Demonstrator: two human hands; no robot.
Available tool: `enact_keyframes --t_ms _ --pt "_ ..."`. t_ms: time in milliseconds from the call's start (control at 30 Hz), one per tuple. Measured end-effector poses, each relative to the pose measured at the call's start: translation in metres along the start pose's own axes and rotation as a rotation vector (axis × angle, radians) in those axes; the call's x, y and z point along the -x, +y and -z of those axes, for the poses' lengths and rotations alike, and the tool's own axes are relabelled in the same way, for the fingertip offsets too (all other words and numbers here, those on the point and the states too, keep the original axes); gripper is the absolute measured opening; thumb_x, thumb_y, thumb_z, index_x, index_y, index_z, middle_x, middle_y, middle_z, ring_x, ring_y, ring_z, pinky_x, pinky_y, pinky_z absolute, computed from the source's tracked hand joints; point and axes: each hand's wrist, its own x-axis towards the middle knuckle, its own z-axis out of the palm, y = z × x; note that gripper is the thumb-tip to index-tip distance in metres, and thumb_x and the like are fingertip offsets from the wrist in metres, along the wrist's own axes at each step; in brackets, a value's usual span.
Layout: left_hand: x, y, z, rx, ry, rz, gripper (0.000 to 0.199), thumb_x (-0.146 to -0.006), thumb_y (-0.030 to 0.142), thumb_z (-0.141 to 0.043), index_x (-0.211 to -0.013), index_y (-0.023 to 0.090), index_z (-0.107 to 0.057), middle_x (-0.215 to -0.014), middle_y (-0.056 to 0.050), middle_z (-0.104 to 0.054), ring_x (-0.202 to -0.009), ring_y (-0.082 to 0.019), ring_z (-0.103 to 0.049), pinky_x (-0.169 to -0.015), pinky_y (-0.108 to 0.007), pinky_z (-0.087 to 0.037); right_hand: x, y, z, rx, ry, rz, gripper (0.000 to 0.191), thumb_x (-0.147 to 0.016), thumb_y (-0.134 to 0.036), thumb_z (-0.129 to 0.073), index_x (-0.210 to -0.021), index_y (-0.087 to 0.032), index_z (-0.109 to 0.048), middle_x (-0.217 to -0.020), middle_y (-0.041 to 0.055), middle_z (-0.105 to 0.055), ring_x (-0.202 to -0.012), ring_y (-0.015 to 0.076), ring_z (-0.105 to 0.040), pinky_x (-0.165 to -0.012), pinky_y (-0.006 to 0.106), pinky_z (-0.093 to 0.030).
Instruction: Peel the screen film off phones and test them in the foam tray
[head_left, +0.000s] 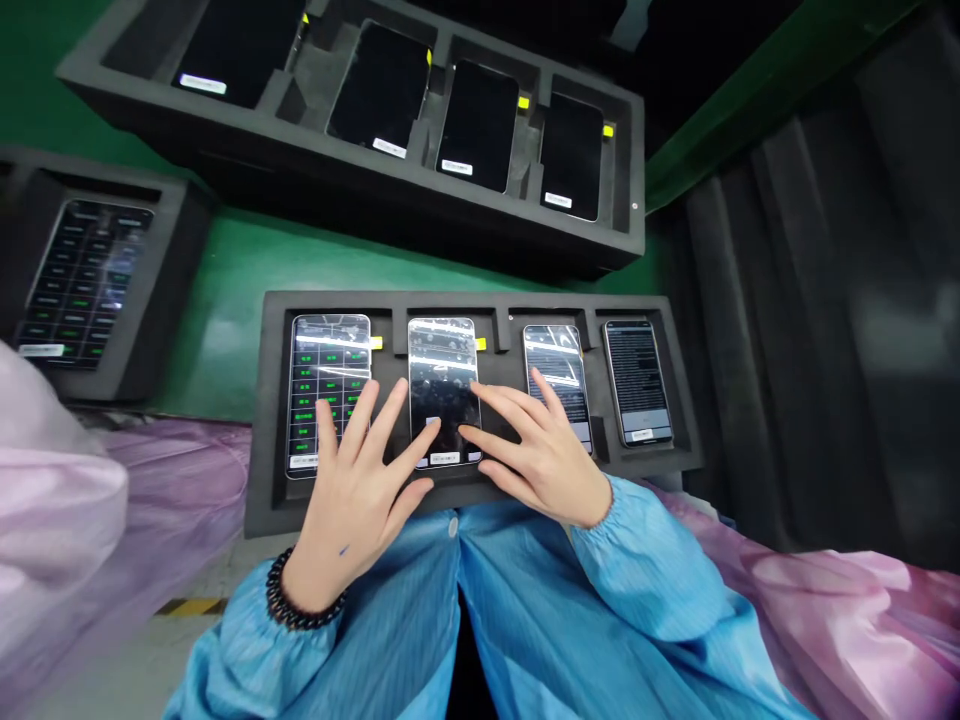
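Observation:
A dark foam tray (480,490) in front of me holds several smartphones, each in its own slot. My left hand (360,485) is spread, its fingers over the far-left phone (304,370) and the edge of the second phone (442,375). That second phone has a mostly dark screen with glare and a white label. My right hand (544,450) has its fingers apart, reaching the second phone's right edge and partly covering the third phone (555,350). Neither hand holds anything. Rows of green text fill the far-left phone's screen; the far-right phone (637,380) shows lines of text.
Behind lies another foam tray (525,225) with several dark-screened phones and yellow tabs. A third tray (161,290) with a lit phone (86,280) stands at left. Pink sleeves or garments (180,480) of people flank me. The bench top (247,260) is green.

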Motion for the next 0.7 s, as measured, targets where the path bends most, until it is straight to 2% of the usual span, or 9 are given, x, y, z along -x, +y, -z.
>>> enact_keyframes --t_ms 100,300,500,600,700 --pt "0.002 -0.002 0.002 -0.018 -0.033 -0.018 0.049 -0.098 0.028 -0.051 -0.147 0.024 -0.05 -0.174 -0.008 -0.006 -0.161 -0.031 -0.001 -0.128 -0.061 0.004 0.007 0.0 0.002 -0.036 0.035 0.06 0.032 -0.105 -0.034 -0.045 -0.12 -0.022 -0.07 -0.153 0.0141 -0.054 -0.137 0.025 -0.053 -0.125 0.062 -0.023" --pt "-0.004 -0.007 0.013 0.026 -0.059 0.055 0.056 -0.095 0.029 -0.056 -0.149 0.02 -0.045 -0.171 -0.017 -0.016 -0.16 -0.036 -0.006 -0.127 -0.066 -0.002 0.015 0.001 0.001 -0.06 0.056 0.092 0.03 -0.105 -0.034 -0.046 -0.108 -0.021 -0.073 -0.147 0.0114 -0.061 -0.132 0.0227 -0.057 -0.126 0.057 -0.024" --pt "-0.027 -0.005 0.014 -0.037 -0.236 0.101 0.072 -0.091 0.037 -0.061 -0.155 0.019 -0.034 -0.17 -0.022 -0.01 -0.159 -0.04 -0.005 -0.123 -0.069 -0.016 0.004 -0.004 -0.01 -0.093 0.084 0.171 0.035 -0.106 -0.039 -0.042 -0.115 -0.02 -0.07 -0.15 0.0124 -0.058 -0.134 0.0222 -0.055 -0.127 0.058 -0.022" --pt "-0.031 -0.004 0.015 -0.068 -0.272 0.123 0.081 -0.089 0.042 -0.065 -0.157 0.019 -0.029 -0.171 -0.023 -0.006 -0.159 -0.041 -0.005 -0.123 -0.071 -0.014 0.001 -0.004 -0.012 -0.078 0.061 0.189 0.034 -0.106 -0.04 -0.044 -0.114 -0.019 -0.07 -0.151 0.0132 -0.056 -0.135 0.0231 -0.054 -0.126 0.06 -0.022" --pt "-0.03 -0.007 0.018 -0.039 -0.233 0.165 0.083 -0.09 0.046 -0.064 -0.159 0.023 -0.024 -0.171 -0.021 -0.006 -0.159 -0.04 -0.005 -0.123 -0.07 -0.011 0.004 0.0 -0.008 -0.085 0.079 0.169 0.037 -0.106 -0.04 -0.041 -0.118 -0.019 -0.069 -0.15 0.0134 -0.057 -0.135 0.0234 -0.054 -0.125 0.059 -0.025"
